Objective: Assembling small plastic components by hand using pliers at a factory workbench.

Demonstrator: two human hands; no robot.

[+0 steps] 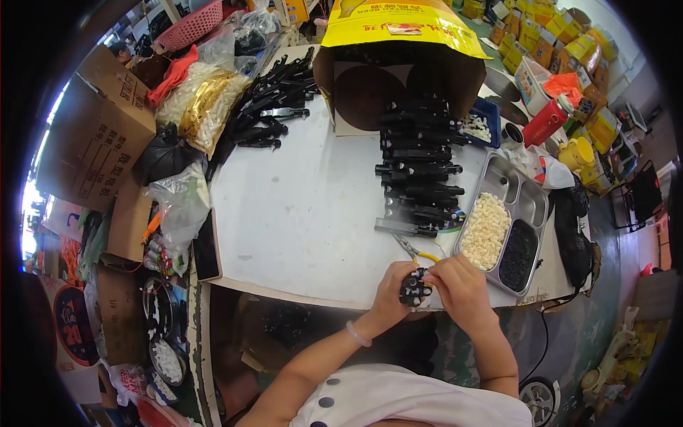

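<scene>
Just off the table's front edge, my left hand [390, 293] grips a black plastic part [413, 287] with pale round spots on its end. The thumb and fingers of my right hand [461, 288] are pinched together against the right side of that part; whatever small piece they may hold is hidden. Behind my hands lie pliers [408, 249] with yellow handles. A row of similar black parts [420, 171] runs back from there to the yellow carton. Beside my right hand is a metal compartment tray [523, 281] holding small cream pieces [484, 228] and small black pieces [521, 252].
An open yellow carton [405, 32] stands at the back. More black parts [267, 99] are heaped at the back left, beside a bag of white pieces [203, 99]. A dark phone-like slab [207, 249] lies on the left edge. A red bottle [546, 122] stands at right.
</scene>
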